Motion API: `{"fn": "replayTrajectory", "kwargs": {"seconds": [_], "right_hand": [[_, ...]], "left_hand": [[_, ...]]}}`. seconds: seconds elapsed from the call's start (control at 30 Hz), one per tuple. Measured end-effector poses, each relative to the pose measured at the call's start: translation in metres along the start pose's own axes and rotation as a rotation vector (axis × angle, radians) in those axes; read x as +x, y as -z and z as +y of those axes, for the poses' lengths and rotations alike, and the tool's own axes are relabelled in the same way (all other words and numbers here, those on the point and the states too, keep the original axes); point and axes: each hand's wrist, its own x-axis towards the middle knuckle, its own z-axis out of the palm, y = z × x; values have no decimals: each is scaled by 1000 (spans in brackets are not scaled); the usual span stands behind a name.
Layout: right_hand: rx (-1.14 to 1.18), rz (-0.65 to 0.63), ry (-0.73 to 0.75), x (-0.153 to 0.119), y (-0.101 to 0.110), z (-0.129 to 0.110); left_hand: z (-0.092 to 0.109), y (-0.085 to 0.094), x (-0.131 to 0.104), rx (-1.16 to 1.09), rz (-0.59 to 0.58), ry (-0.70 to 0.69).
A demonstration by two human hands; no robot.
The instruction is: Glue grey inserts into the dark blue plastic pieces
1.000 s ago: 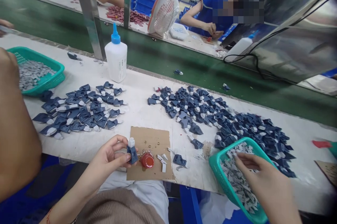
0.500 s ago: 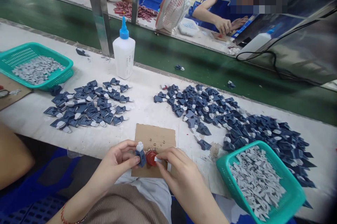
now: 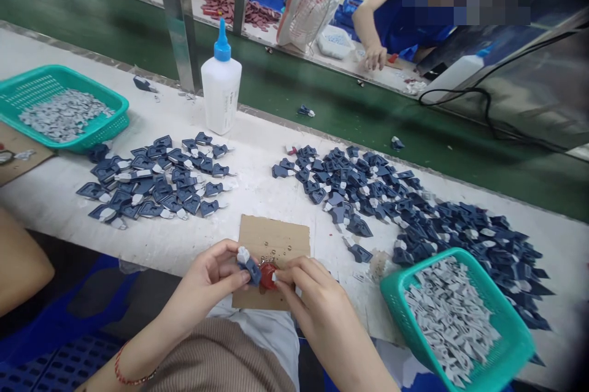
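My left hand (image 3: 219, 272) is closed on a dark blue plastic part (image 3: 251, 270) with a light grey piece at its top end, tilted to the left. Between the thumb and fingertips of my right hand (image 3: 310, 288) is a small light grey plastic piece (image 3: 275, 277), mostly covered by the fingers. Both hands are over a square of brown cardboard (image 3: 276, 231). A round red lid-like dish (image 3: 267, 275) sits on it between the hands, with several small shiny metal bits along its far edge.
Blue-and-grey parts lie in a left pile (image 3: 156, 180) and a larger right pile (image 3: 368, 189). A right green basket (image 3: 510, 334) and a left green basket (image 3: 117, 111) hold small grey pieces. A white bottle (image 3: 221, 94) stands behind. Beyond the green belt (image 3: 271, 88), co-workers' hands show.
The blue part in my left hand has tipped over, its lower end swinging right toward the red dish. My right hand keeps its pinch near the dish. The belt's loose parts have shifted left.
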Motion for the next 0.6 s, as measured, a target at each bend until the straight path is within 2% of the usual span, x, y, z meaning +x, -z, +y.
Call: {"fn": "replayTrajectory", "kwargs": {"seconds": [0.2, 0.6], "right_hand": [[14, -22, 6, -3, 1, 0], [30, 16, 9, -1, 3, 0]], "left_hand": [[3, -3, 1, -19, 0, 2], [1, -6, 3, -16, 13, -12]]}}
